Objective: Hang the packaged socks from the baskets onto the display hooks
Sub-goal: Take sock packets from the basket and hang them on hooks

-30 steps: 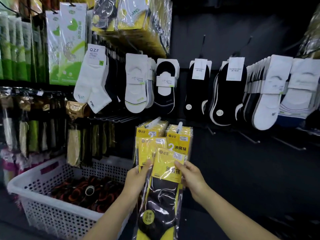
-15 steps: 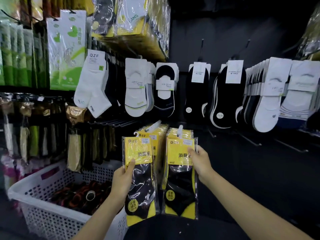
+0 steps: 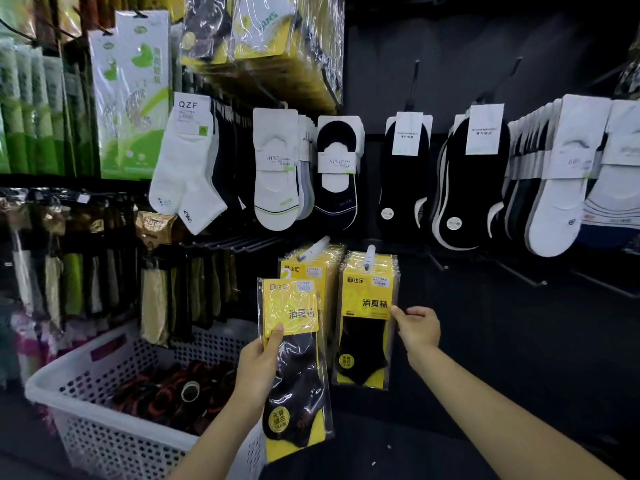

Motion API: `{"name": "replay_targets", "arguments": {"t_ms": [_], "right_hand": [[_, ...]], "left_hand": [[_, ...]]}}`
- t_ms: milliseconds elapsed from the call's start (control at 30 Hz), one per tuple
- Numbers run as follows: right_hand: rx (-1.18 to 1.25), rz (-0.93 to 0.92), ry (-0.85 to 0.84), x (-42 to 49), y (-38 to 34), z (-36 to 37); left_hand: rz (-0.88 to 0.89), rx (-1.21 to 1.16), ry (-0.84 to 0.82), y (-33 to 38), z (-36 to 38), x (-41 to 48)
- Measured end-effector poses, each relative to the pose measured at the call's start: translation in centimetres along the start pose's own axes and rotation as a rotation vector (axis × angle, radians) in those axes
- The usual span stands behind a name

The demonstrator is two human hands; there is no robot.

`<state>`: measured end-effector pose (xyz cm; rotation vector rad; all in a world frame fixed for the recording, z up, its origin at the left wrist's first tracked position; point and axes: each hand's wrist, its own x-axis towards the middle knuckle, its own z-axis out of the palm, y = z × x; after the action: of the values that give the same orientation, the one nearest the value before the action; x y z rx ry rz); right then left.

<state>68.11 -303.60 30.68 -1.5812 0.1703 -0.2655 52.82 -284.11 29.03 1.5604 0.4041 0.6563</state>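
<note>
Left grip [image 3: 258, 370] pinching glossy flat sock packet [image 3: 300, 368]

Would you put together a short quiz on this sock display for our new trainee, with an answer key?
1. True or false: the yellow packet held in the left hand already hangs on a hook.
2. Where is the white basket? A) lower left of the hands B) right of the hands C) hung from a hook
3. Fill in: the ___ hand touches the right edge of the hung packet.
Key: 1 false; 2 A; 3 the right hand.
</note>
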Motion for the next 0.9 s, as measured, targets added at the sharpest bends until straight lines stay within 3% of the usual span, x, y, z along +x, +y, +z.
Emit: {"name": "replay_targets", "arguments": {"t_ms": [100,300,400,600,900], "right_hand": [[-0.024,-0.042,-0.037,-1.2,0.6,-0.7],[0.069,-0.078,-0.464,-5.9,-0.2,-1.3],[0.128,-0.088,-0.564,-7.3,-0.7,-1.7],[0.269,-0.166,-0.481,-7.2,-1.1,-3.3],[0.183,-0.211,-0.33,-4.4,-1.8,-2.8]], "left_hand": [[-0.021,0.002,-0.03,-0.4,0.4,-0.2],[-0.02,-0.013,-0.219,-0.5,2.7,-1.2],[0.055,0.024,-0.321,0.2,4.4,-2.2],[0.054,-0.105,-0.327,1.1,6.1,-3.4],[0.017,-0.178,-0.349,0.9,7.3,-2.7]]}}
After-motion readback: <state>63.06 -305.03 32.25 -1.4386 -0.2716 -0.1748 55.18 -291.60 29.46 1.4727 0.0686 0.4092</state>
